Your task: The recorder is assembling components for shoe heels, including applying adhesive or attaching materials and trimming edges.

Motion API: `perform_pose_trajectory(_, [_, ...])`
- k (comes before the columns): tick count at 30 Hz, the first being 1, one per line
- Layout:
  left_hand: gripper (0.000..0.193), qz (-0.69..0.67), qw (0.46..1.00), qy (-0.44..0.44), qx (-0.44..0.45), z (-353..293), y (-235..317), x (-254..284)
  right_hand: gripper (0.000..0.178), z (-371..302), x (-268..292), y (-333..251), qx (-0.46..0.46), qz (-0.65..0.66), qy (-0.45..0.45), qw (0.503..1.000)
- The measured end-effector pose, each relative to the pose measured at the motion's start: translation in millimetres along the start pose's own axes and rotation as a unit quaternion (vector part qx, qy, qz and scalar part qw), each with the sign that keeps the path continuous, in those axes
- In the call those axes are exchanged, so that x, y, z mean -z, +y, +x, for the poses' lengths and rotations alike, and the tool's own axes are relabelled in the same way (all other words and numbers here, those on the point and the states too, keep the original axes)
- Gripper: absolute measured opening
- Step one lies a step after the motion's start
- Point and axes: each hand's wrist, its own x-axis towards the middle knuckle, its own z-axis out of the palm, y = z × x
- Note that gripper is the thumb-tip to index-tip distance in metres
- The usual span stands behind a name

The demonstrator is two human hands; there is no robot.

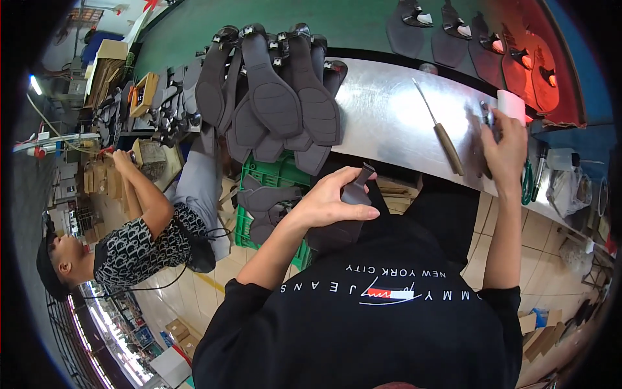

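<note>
My left hand (329,202) is closed around a dark grey shoe insole (356,192), held upright in front of my chest. The insole's narrow end points up, and my fingers hide part of it. Over the right part of the metal worktop, my right hand (506,148) has its thumb and fingers drawn together at a small shiny piece (486,113), which is too blurred to name. A white block (511,106) lies just beyond those fingers. To the left of this hand rests a thin metal tool with a brown handle (447,148).
Several dark insoles (275,107) are stacked on the metal worktop (379,97), overhanging its edge. A green crate (245,217) below holds more. Beyond runs a green conveyor belt (363,26) carrying soles, some under red light. A co-worker (139,243) works at left. Green-handled scissors (528,181) hang at right.
</note>
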Motion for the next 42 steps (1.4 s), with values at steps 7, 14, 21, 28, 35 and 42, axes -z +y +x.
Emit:
perform_pose_trajectory(7, [0.060,-0.005,1.000,-0.007,0.027,-6,11,2,0.040,-58,43,-76,-0.001,0.626,-0.223,0.748])
perform_pose_trajectory(14, [0.057,0.173,0.984,0.022,-0.042,-9,30,-9,0.053,-93,37,-116,-0.052,0.627,-0.425,0.650])
perform_pose_trajectory(21, [0.059,0.272,0.954,0.073,-0.107,-12,31,-22,0.049,-89,40,-118,-0.084,0.632,-0.437,0.634])
perform_pose_trajectory(28, [0.058,0.296,0.945,0.076,-0.118,-12,33,-25,0.046,-89,42,-117,-0.087,0.635,-0.429,0.637])
perform_pose_trajectory(35, [0.059,0.301,0.944,0.075,-0.113,-11,34,-26,0.045,-88,41,-117,-0.085,0.641,-0.429,0.631])
perform_pose_trajectory(42, [0.056,0.303,0.943,0.076,-0.116,-11,34,-25,0.045,-87,43,-117,-0.090,0.641,-0.431,0.629])
